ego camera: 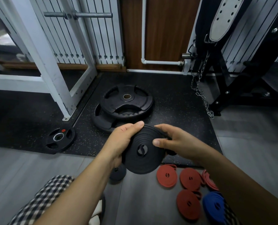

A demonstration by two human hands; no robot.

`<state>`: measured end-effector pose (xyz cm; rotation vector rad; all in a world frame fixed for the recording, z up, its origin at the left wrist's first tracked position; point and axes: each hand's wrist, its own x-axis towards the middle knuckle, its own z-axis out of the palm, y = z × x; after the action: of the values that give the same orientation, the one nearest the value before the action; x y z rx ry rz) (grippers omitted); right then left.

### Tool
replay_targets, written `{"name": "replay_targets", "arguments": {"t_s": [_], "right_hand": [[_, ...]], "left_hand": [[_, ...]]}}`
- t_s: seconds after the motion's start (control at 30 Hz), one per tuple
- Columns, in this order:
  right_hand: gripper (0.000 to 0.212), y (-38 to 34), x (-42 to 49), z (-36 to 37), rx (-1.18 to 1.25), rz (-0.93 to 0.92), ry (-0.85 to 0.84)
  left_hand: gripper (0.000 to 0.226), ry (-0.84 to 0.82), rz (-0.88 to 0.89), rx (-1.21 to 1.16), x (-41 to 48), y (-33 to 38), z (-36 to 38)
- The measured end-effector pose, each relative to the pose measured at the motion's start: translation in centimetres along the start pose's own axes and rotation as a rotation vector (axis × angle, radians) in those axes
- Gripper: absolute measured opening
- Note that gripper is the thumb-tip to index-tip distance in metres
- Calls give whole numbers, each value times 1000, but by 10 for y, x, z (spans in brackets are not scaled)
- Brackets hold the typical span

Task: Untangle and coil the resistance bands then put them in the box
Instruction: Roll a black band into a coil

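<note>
a black resistance band coil (143, 158), judged almost wound, is clasped at its rim by the left hand (123, 140) and right hand (175, 141) above the floor (143, 203), where red coils (190, 178) and a blue coil (213, 207) are laid; no box is seen.

Black band coil (143, 151): wound tight into a flat disc, face tilted up toward the camera, gripped at opposite edges by left hand (123, 138) and right hand (172, 141), clear of the floor. Under it, flat on the floor, small dark coil (117, 173). Further right, also flat: three red coils (167, 176) (190, 178) (188, 203), loose red band (208, 181), blue coil (215, 205).
</note>
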<state>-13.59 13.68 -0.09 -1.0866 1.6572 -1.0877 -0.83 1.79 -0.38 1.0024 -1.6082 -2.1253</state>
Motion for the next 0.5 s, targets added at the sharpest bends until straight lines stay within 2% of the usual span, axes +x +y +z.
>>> {"name": "replay_targets", "arguments": {"t_s": [0.1,0.27,0.37,0.5], "right_hand": [[22,-2,0,-2,36,-13,10],[17,-3,1,0,172,-35,79],[29,1,5,3,239,-30,167],[23,6,7,6,264,-74,243]], "left_hand": [[42,-60,60,67,1,1,-3],[20,-22,105,-84,2,2,-1],[16,2,128,-95,2,4,-1],[14,39,157,-123,2,3,2]]}}
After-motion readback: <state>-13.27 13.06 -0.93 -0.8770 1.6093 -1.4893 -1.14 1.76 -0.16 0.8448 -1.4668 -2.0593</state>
